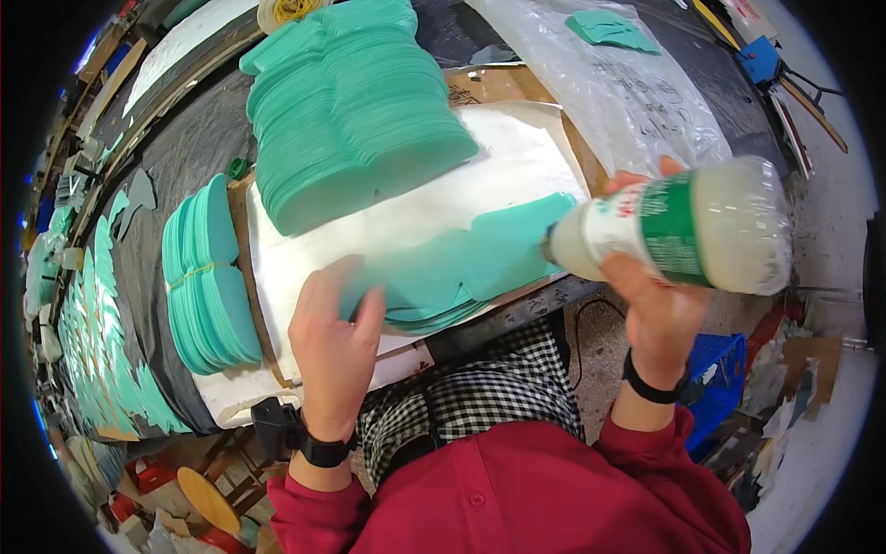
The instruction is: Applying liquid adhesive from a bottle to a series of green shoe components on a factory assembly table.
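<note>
My right hand [660, 314] is wrapped round a large clear plastic bottle [738, 222] with a white and green label and pale milky contents. The bottle lies tilted, its mouth at the right end of a few thin green insole-shaped sheets [521, 242]. These sheets overlap on white paper [521, 138] at the table's near edge. My left hand [334, 323] is at their left end, thumb and fingers apart, with the fingertips over or touching the sheets. Blur on the fingers and the sheets' left part hides the exact contact.
A tall stack of green sheets [355, 111] stands at the back. To the left lies a banded bundle of them [205, 277]. Clear plastic film [637, 102] with green pieces [612, 30] covers the back right. A blue crate [718, 383] sits low at the right.
</note>
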`<action>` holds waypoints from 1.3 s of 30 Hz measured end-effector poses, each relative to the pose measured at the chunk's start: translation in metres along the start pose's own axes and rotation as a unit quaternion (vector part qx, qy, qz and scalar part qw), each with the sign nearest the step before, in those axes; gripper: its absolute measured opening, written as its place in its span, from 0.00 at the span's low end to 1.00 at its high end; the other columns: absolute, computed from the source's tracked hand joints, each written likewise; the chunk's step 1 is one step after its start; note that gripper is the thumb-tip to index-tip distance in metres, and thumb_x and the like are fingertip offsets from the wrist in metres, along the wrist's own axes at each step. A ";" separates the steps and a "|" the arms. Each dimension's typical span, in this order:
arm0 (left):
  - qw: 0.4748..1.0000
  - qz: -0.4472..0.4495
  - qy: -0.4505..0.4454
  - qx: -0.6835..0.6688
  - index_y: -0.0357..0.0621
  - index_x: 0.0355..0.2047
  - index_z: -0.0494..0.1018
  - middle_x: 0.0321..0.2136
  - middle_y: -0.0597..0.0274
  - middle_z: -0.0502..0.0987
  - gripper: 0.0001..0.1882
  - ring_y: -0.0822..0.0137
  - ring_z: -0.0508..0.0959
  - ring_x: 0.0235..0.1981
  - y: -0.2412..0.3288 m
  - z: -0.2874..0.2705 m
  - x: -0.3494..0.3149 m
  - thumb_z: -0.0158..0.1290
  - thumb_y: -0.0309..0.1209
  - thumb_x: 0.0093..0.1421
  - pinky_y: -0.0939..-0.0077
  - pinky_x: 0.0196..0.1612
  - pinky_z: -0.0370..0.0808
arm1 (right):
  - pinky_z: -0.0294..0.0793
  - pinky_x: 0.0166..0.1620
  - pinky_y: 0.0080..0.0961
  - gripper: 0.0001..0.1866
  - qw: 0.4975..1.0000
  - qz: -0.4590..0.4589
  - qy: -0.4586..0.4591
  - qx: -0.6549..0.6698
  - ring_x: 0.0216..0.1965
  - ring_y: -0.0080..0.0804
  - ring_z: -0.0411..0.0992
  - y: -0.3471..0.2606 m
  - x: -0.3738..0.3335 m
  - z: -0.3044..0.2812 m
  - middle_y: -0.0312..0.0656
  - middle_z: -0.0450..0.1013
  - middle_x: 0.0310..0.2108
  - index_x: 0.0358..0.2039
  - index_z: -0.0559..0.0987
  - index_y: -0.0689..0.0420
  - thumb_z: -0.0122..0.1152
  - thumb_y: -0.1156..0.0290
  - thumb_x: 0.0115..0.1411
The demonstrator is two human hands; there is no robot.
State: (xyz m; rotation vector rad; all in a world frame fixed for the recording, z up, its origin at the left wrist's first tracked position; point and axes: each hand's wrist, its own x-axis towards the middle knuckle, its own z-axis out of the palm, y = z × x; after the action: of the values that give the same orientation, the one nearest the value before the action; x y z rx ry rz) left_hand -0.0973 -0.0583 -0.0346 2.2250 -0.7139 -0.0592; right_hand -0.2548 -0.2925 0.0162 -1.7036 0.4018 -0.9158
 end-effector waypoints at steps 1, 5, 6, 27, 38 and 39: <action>1.000 0.014 0.007 0.002 0.37 0.46 0.77 0.36 0.50 0.78 0.15 0.50 0.79 0.35 0.000 0.002 0.000 0.60 0.25 0.57 0.64 0.40 0.76 | 0.74 0.60 0.36 0.43 0.998 0.001 -0.032 -0.047 0.54 0.38 0.74 -0.001 -0.001 0.010 0.50 0.76 0.52 0.67 0.64 0.65 0.74 0.76 0.53; 0.998 -0.021 0.001 0.061 0.38 0.46 0.78 0.38 0.49 0.78 0.15 0.48 0.80 0.35 0.005 -0.002 -0.006 0.59 0.26 0.57 0.61 0.39 0.76 | 0.78 0.49 0.26 0.28 0.991 0.018 -0.130 -0.010 0.45 0.29 0.78 0.003 0.001 0.057 0.43 0.79 0.50 0.54 0.77 0.62 0.76 0.78 0.53; 0.998 -0.038 -0.013 0.057 0.39 0.46 0.78 0.40 0.48 0.77 0.15 0.47 0.79 0.36 0.008 -0.005 -0.006 0.59 0.25 0.57 0.60 0.41 0.76 | 0.78 0.49 0.27 0.30 0.990 0.034 -0.138 -0.001 0.46 0.28 0.79 0.001 0.002 0.071 0.43 0.79 0.49 0.56 0.75 0.62 0.76 0.76 0.54; 0.995 -0.017 -0.007 0.095 0.43 0.43 0.80 0.45 0.57 0.74 0.09 0.55 0.70 0.48 -0.032 -0.030 -0.045 0.57 0.24 0.61 0.62 0.55 0.65 | 0.81 0.46 0.25 0.29 0.982 0.058 -0.181 0.014 0.45 0.26 0.80 -0.004 0.003 0.113 0.41 0.82 0.45 0.56 0.73 0.60 0.76 0.73 0.56; 0.990 0.005 0.014 0.139 0.46 0.42 0.80 0.49 0.56 0.75 0.12 0.47 0.69 0.51 -0.034 -0.022 -0.053 0.57 0.22 0.57 0.54 0.55 0.63 | 0.80 0.45 0.29 0.22 0.965 -0.073 -0.227 -0.111 0.39 0.31 0.82 -0.011 -0.005 0.092 0.42 0.83 0.40 0.50 0.81 0.60 0.76 0.74 0.54; 0.991 0.011 0.009 0.137 0.46 0.42 0.80 0.49 0.56 0.75 0.12 0.47 0.69 0.51 -0.030 -0.023 -0.050 0.57 0.21 0.57 0.54 0.55 0.63 | 0.80 0.43 0.26 0.16 0.988 0.052 -0.126 -0.067 0.37 0.27 0.80 -0.009 -0.005 0.076 0.40 0.83 0.39 0.44 0.83 0.62 0.75 0.75 0.55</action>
State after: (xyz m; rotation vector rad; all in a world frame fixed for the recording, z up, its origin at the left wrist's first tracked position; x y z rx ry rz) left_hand -0.1191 -0.0017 -0.0487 2.4738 -0.7757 0.0737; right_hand -0.2031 -0.2359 0.0156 -1.8759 0.3859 -0.5989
